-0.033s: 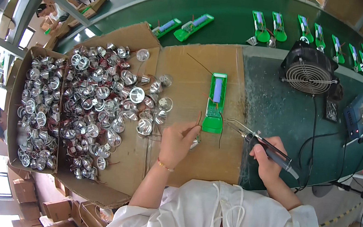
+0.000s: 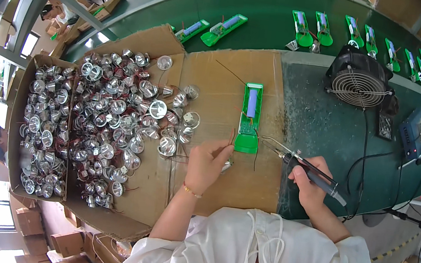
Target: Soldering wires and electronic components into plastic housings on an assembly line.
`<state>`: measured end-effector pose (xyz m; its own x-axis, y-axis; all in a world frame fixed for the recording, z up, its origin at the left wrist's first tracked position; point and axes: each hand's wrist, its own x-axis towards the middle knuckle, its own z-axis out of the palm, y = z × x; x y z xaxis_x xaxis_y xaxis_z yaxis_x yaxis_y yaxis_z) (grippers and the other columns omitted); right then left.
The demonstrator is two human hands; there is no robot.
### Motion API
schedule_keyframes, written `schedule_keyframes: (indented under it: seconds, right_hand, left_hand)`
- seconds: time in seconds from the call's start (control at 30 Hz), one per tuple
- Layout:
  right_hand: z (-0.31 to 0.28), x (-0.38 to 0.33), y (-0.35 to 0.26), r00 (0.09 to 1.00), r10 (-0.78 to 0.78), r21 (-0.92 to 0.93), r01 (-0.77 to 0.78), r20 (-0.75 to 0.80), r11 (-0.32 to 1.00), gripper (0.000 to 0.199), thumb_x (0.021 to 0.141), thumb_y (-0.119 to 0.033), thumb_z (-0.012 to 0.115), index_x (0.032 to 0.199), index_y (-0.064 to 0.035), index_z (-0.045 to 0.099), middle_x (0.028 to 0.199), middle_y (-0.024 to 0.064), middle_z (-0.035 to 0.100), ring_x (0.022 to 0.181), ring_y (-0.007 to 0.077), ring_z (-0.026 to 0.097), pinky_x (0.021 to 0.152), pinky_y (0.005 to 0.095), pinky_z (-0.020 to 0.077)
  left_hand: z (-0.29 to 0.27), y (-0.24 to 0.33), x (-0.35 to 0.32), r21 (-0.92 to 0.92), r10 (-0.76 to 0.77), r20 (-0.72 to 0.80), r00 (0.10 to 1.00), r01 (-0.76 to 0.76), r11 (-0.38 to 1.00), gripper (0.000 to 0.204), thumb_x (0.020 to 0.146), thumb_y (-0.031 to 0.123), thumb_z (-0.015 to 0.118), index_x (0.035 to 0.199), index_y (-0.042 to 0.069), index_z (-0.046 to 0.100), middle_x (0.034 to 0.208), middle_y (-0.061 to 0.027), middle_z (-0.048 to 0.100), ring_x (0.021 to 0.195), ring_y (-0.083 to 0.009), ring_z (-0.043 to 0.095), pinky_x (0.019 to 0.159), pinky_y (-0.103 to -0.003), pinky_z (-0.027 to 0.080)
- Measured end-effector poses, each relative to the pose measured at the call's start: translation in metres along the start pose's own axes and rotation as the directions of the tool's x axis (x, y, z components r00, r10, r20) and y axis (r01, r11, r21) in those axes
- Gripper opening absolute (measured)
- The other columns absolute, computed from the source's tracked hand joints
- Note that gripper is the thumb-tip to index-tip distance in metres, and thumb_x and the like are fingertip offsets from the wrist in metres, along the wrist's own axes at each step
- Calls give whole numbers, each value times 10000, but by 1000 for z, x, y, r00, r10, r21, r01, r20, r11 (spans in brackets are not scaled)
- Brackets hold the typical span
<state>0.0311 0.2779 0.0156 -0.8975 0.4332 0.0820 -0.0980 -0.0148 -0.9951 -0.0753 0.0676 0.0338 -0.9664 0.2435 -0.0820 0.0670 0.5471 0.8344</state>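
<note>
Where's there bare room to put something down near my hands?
Bare cardboard shows between the reflector pile and the green casing. Another patch, on the green tabletop, lies between the fan and your right hand, though specks dot its left side. It's crowded left, where the pile sits.

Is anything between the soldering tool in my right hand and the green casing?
Between the soldering tool and the green casing, only a thin dark wire shows, crossing the casing's lower right edge near the tool's tip.
</note>
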Motion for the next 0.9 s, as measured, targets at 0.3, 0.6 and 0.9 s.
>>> schedule_keyframes:
  seconds: [0.3,0.6,0.9]
  right_hand:
    - [8,9,8,998,-61,-45,62,23,997,154,788,-82,632,826,6,511,653,69,619,570,93,588,531,224,463]
    - [21,23,7,999,11,3,-11,42,1000,156,806,-87,613,838,11,495,675,78,587,571,99,574,500,220,453]
    - [29,27,8,998,58,50,-59,13,997,137,785,-69,640,807,-13,517,645,44,600,561,56,550,497,201,428]
  left_hand:
    - [5,8,11,-97,-129,96,987,139,986,119,799,117,629,856,14,646,704,-74,636,617,-116,580,560,-252,439]
    - [5,-2,24,-7,105,137,985,-105,994,128,754,132,661,723,10,640,742,-96,572,672,-201,532,594,-292,423]
    - [3,-5,28,-31,84,186,979,-80,996,122,735,123,665,705,9,632,734,-88,575,726,-228,528,666,-322,414]
